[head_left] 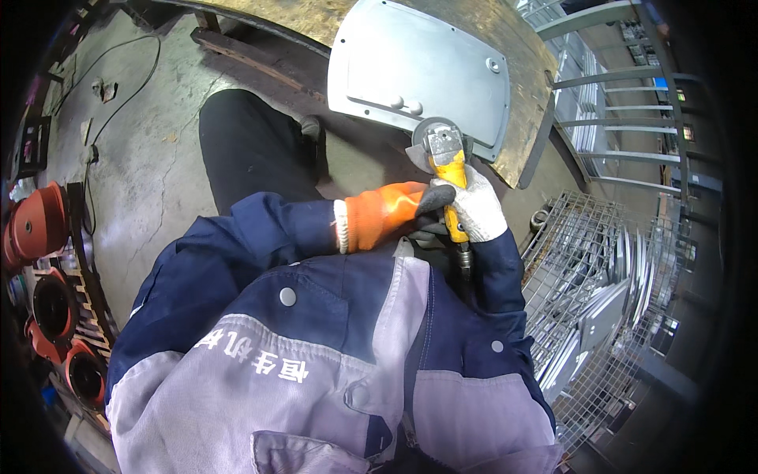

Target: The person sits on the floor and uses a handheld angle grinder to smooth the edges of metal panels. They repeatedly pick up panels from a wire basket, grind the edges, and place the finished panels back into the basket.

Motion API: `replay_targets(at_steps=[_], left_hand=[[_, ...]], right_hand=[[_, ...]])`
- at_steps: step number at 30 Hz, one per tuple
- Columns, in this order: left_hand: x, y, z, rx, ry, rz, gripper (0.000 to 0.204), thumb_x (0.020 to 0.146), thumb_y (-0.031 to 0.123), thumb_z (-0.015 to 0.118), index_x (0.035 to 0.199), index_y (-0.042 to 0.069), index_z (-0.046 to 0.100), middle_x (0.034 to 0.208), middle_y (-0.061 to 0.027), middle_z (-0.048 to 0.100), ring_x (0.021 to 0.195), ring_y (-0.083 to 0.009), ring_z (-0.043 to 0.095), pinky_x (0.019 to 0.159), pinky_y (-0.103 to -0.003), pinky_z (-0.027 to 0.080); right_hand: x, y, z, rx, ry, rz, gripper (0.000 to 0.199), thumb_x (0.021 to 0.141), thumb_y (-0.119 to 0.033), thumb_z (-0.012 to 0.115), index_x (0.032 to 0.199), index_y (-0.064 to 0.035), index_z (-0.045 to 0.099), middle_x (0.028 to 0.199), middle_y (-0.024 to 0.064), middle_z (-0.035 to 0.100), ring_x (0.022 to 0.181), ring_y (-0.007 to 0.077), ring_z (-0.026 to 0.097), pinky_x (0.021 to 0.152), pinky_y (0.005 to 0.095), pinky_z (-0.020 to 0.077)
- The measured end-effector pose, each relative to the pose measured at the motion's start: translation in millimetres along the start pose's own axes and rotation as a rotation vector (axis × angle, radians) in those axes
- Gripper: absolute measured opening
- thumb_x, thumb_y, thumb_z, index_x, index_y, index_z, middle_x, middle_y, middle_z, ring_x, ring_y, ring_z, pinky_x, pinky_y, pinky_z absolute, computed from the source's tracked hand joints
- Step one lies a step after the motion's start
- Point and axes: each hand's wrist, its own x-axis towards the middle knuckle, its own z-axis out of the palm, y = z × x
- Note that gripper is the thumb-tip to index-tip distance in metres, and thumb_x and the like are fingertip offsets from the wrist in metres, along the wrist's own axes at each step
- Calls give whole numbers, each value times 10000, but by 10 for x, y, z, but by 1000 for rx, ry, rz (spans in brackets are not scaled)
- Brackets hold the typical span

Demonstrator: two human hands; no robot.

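Observation:
My right hand (480, 207), in a white glove, wraps round the yellow body of a small angle grinder (452, 175). My left hand (387, 212) wears an orange glove with dark fingertips. Its fingers close on the same yellow body from the left side. The grinder's head and round disc (427, 129) point away from me, in front of the near edge of a light grey metal panel (418, 63). Whether disc and panel touch, I cannot tell. A hose fitting (464, 257) runs from the grinder's rear end toward my jacket.
The panel lies on a worn wooden table (517, 39). To the right stand a wire mesh basket (553, 257) holding several flat metal plates (604, 312) and a grey metal rack (624, 122). Orange-red round parts (39, 225) sit at the left. A cable (150, 75) crosses the concrete floor.

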Motion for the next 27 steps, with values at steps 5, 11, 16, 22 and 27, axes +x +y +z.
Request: replay_targets(at_steps=[5, 11, 16, 22, 27], left_hand=[[163, -8, 114, 99, 152, -8, 433, 927, 418, 616, 1112, 27, 618, 870, -25, 613, 725, -77, 530, 630, -238, 425], [169, 62, 266, 485, 173, 254, 451, 940, 446, 581, 1121, 35, 622, 932, -21, 635, 765, -74, 543, 662, -228, 427], [394, 39, 355, 561, 75, 368, 457, 929, 442, 603, 1144, 38, 612, 1027, -46, 652, 900, -96, 609, 760, -232, 485], [913, -10, 492, 252, 83, -199, 525, 890, 516, 628, 1166, 70, 608, 1027, -39, 646, 825, -97, 589, 744, -243, 495], [1119, -145, 633, 148, 25, -277, 455, 879, 508, 644, 1078, 100, 637, 960, -31, 649, 742, -104, 588, 664, -248, 489]], right_hand=[[74, -38, -202, -29, -68, 29, 315, 810, -92, 729, 1076, 24, 607, 948, 69, 648, 842, 137, 613, 765, 266, 498], [196, -143, -253, -82, -107, 33, 275, 809, -83, 734, 1043, 20, 631, 898, 63, 653, 823, 123, 599, 745, 261, 485], [136, -164, -487, -134, -71, 40, 299, 837, -121, 709, 1089, 15, 624, 939, 65, 655, 819, 132, 604, 744, 263, 484], [-62, -26, -1071, -142, 41, 113, 359, 840, -201, 716, 1117, 3, 612, 855, 53, 649, 689, 119, 608, 612, 256, 490], [-249, 162, -1187, -70, 269, 171, 392, 853, -285, 712, 1123, -19, 611, 836, 48, 643, 626, 119, 598, 553, 252, 483]])
